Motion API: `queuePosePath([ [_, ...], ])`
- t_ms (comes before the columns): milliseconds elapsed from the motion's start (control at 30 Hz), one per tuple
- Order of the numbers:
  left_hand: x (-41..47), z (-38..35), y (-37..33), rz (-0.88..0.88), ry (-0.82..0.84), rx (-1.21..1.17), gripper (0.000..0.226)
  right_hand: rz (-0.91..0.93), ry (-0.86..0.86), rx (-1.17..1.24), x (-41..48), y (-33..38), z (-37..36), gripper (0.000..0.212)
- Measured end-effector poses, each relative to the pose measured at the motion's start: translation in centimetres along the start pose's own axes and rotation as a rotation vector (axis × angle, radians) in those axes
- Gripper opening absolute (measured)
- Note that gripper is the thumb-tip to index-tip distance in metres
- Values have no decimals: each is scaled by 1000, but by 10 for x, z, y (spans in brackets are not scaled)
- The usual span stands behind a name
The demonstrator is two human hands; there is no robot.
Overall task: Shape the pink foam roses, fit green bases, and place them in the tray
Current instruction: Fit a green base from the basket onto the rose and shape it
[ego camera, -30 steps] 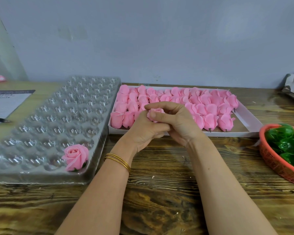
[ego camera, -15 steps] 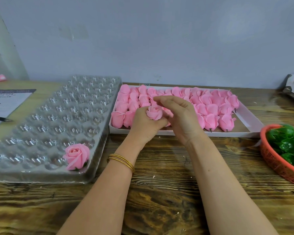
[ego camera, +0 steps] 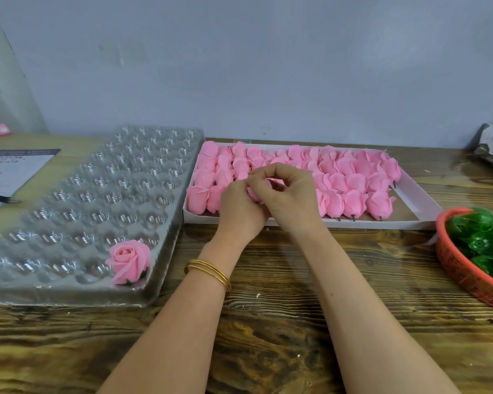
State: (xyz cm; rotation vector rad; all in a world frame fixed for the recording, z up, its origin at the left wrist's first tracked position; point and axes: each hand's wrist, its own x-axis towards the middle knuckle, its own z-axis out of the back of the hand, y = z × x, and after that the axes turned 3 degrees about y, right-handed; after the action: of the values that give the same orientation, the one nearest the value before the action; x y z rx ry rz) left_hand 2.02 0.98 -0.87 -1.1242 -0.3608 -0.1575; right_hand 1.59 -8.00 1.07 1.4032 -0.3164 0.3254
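A person's left hand and right hand meet over the front edge of a shallow white cardboard box. The curled fingers of both pinch a small pink foam rose, which is mostly hidden between them. The box, set against the back edge of the dark wooden table, is packed with rows of pink foam rosebuds; only its right end shows bare floor.

Just beside the box, on the table's left half, lies a clear plastic tray of round cups. One finished pink rose with a green base sits in the cup at the tray's near right corner. At the table's right edge a red plastic mesh basket holds green plastic bases, partly cut off by the frame.

Bare wood runs along the table's front edge and between tray and basket, crossed only by the forearms. Gold bangles circle the left wrist. A printed paper sheet and a black pen lie at the far left edge.
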Motion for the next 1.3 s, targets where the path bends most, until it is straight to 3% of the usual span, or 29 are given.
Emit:
queuePosePath([
  [233,3,-2,4,16,17,83,22,13,-17,-92,-3,-1,-5,12],
  [433,4,0,3,44,5,52,32,14,-17,-66,-5,-2,-9,13],
  [733,10,-1,10,35,-16,161,21,-43,109,-93,-5,-9,-12,32],
  [900,15,-4,17,61,20,213,29,-84,210,-150,-5,-10,-9,42],
  [1133,7,-2,5,39,54,94,26,-166,322,-183,-5,-7,-1,65],
  [1200,6,0,5,36,53,85,25,-175,280,-124,-4,-5,1,61],
  [1300,4,0,3,64,-3,-141,24,-189,110,150,1,-2,4,36],
])
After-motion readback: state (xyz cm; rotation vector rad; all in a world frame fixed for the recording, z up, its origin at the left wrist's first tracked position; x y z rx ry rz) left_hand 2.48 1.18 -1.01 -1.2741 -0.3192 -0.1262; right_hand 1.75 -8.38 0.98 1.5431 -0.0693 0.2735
